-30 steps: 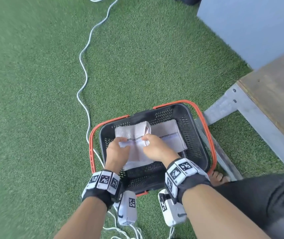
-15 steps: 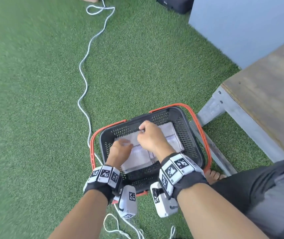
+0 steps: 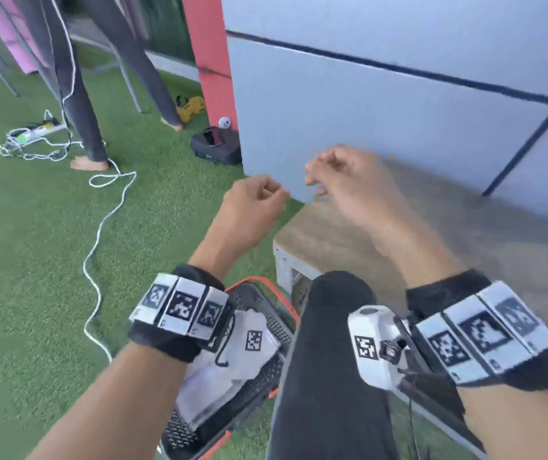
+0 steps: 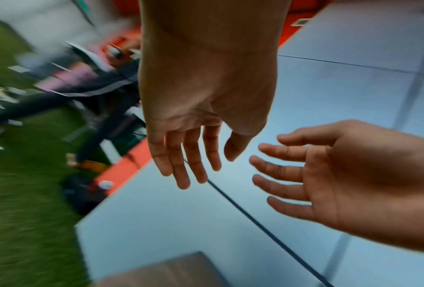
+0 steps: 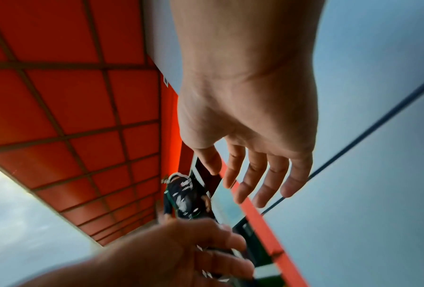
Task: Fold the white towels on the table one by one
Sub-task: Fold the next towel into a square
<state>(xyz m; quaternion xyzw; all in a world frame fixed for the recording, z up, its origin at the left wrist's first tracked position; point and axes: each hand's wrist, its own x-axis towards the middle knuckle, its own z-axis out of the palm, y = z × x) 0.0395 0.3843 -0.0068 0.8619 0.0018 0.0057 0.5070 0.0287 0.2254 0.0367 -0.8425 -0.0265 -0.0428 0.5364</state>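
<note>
White towels [image 3: 229,370] lie folded in the black basket [image 3: 259,386] on the grass, below the left hand [image 3: 252,207]. Both it and the right hand [image 3: 342,180] hang loosely spread and hold nothing. The visible desk [image 3: 349,240] carries no towel, so folding looks finished or nearly so.

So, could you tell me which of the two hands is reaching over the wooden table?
The right hand, empty: its forearm crosses the wooden table, whereas the left hand is off its corner, above the green turf.
</note>
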